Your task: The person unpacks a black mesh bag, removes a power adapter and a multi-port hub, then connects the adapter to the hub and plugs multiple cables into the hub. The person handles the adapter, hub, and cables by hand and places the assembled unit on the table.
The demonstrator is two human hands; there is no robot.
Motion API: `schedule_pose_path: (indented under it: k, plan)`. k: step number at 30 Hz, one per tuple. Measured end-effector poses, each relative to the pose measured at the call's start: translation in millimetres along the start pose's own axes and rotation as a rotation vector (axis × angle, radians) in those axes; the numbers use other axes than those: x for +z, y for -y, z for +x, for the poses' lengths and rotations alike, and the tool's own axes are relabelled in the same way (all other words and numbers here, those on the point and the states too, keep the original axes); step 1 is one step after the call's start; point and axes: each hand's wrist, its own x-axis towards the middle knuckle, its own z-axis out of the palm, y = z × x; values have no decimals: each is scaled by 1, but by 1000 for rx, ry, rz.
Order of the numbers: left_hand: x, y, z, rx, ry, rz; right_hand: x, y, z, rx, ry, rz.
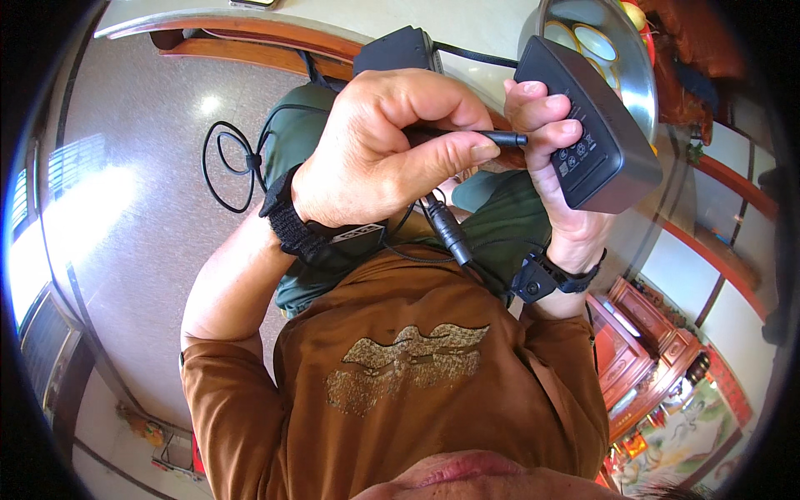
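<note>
My right hand [557, 179] grips a black power adapter brick [593, 125], its label side turned toward me. My left hand [379, 150] pinches a thin black cable plug [500, 138] between thumb and fingers, its tip touching the adapter's near edge by my right fingers. A second black barrel connector [447, 229] dangles on its cable just below my left hand. Both wrists wear black straps. My brown shirt and green trousers fill the space beneath.
A wooden table edge [250, 37] with a pale top runs across the top, a black box [396, 52] with a cable on it. A metal bowl [637, 79] stands at the upper right. Black cable loops [227, 162] hang over the glossy tiled floor.
</note>
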Motion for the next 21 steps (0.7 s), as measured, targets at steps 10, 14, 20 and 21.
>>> schedule_pose_path:
  k: [10,14,20,21]
  plan:
    - [-3,-10,6,127,58,33,-10,2,8,126,107,-177]
    - [-1,-9,7,191,49,3,-12,-4,7,-9,41,-347]
    - [0,-4,6,241,47,73,-15,-3,14,12,87,-367]
    - [0,-4,6,241,52,109,-15,-3,14,44,117,-369]
